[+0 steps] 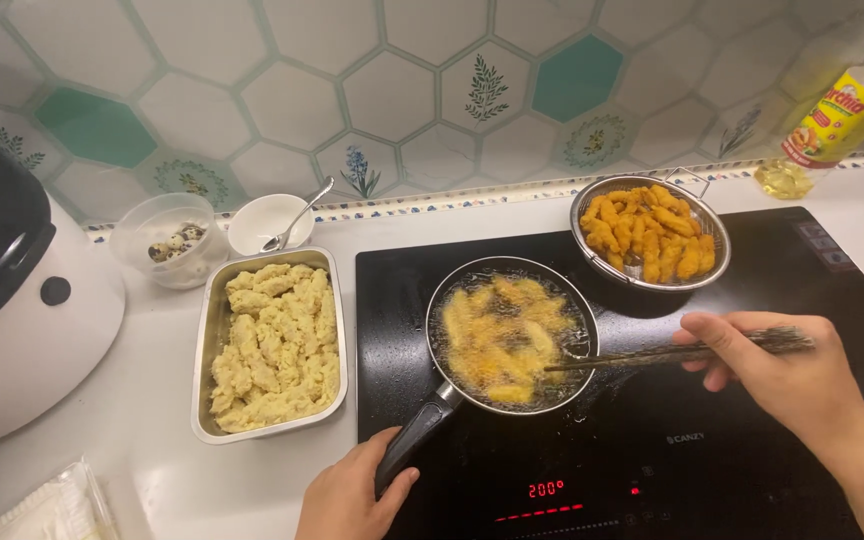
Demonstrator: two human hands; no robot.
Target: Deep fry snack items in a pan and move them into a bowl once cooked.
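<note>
View from above a kitchen counter with a black induction hob (752, 470). The left hand (352, 500), at the bottom edge, is wrapped around the black handle (414, 438) of a small frying pan (512, 335). The handle's long axis runs from that hand up and to the right to the round pan, which sits on the hob's left half, so the pan lies up and to the right of the grip. Battered strips sizzle in oil inside it.

The right hand (787, 370), on the right, pinches a pair of dark chopsticks (677, 352). They lie almost level, butt ends past the knuckles to the right, tips pointing left over the pan's right rim into the oil. The two sticks lie close together; whether the tips hold a piece cannot be told. This hand is the nearer one to the frying food.

Behind the pan, up and right, a wire strainer basket (649, 240) holds golden fried strips. Left of the hob, just beside it, a metal tray (270, 345) holds pale uncooked battered pieces, long side running away from the viewer
</note>
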